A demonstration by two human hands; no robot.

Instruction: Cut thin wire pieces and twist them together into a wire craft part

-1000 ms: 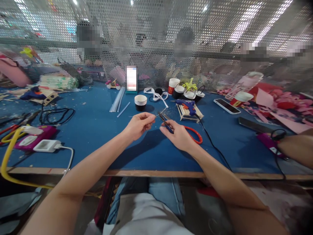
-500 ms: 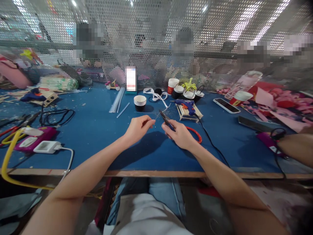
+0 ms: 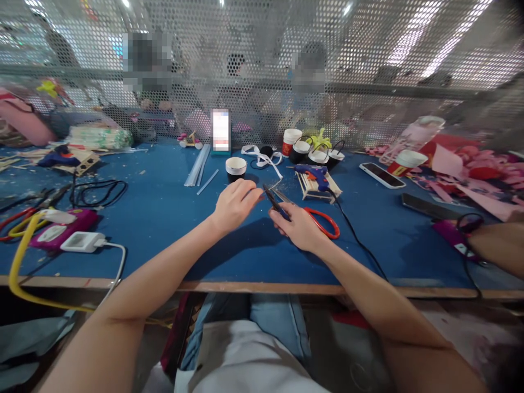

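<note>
My right hand (image 3: pixel 298 226) is closed around dark-handled pliers (image 3: pixel 272 197), their jaws tilted up and to the left. Facing it, my left hand (image 3: pixel 235 206) has its thumb and fingers drawn together close to the jaws. Whatever those fingers pinch is too small to make out. Red-handled scissors (image 3: pixel 327 225) lie on the table, partly hidden behind my right hand. Just beyond my left hand stands a small black cup with a white rim (image 3: pixel 236 168).
A blue glue gun (image 3: pixel 314 173) rests on a wooden rack, its cord trailing right. Behind are white ribbon (image 3: pixel 268 158), clear glue sticks (image 3: pixel 198 166) and several cups. A purple power strip (image 3: pixel 61 226) lies left; a phone (image 3: pixel 381 175) and another person's arm (image 3: pixel 497 248) are right.
My left hand has risen and turned, with its fingers nearer the black cup. My right hand and the pliers have shifted only slightly; more of the scissors' blades shows.
</note>
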